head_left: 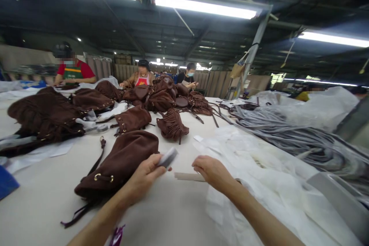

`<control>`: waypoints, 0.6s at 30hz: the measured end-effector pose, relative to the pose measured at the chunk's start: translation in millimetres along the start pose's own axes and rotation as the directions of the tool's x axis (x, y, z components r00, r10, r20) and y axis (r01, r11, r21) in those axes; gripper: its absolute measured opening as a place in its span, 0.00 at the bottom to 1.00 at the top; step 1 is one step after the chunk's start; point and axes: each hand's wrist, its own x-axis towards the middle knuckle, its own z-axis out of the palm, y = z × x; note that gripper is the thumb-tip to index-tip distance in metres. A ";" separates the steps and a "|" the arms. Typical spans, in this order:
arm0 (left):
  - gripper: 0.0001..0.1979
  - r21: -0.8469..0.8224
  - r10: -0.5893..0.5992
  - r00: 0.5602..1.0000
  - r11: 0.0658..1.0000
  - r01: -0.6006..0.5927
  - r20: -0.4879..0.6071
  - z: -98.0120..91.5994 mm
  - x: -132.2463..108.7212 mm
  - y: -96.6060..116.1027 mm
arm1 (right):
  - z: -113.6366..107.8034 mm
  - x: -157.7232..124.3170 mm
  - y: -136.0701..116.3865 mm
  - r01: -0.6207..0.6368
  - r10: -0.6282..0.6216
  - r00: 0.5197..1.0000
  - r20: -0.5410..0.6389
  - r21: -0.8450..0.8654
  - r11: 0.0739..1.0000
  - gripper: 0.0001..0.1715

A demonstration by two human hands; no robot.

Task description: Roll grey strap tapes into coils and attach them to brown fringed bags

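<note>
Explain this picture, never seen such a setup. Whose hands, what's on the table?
No robot here: one camera on a person's head looks forward and down at their own bare hands. The left hand holds a small grey item, too blurred to identify. The right hand is curled; whether it grips anything is unclear. On the pale table lie a dark brown bag, more brown bags behind, white sheeting and grey strips.

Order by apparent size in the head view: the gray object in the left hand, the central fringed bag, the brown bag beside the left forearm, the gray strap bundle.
1. Gray strap bundle
2. Brown bag
3. Central fringed bag
4. Gray object
Nearness may enlarge the brown bag.
</note>
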 end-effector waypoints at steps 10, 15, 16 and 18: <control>0.16 -0.567 -0.195 0.977 0.816 0.112 -0.088 -8.0 5.6 -36.4 | 36.7 18.9 9.2 0.031 0.014 0.985 0.174 -0.254 0.967 0.09; 0.17 -0.596 -0.243 0.966 0.790 0.142 -0.092 -7.6 5.6 -34.4 | 48.5 16.6 -1.3 0.062 -0.012 0.986 0.165 -0.302 0.951 0.14; 0.17 -0.600 -0.249 0.964 0.787 0.145 -0.093 -7.2 5.2 -33.6 | 50.5 15.1 -2.7 0.058 -0.012 0.988 0.153 -0.300 0.952 0.14; 0.17 -0.619 -0.249 0.963 0.774 0.137 -0.099 -6.3 3.7 -32.5 | 53.1 11.5 -3.2 0.039 -0.005 0.993 0.120 -0.284 0.958 0.13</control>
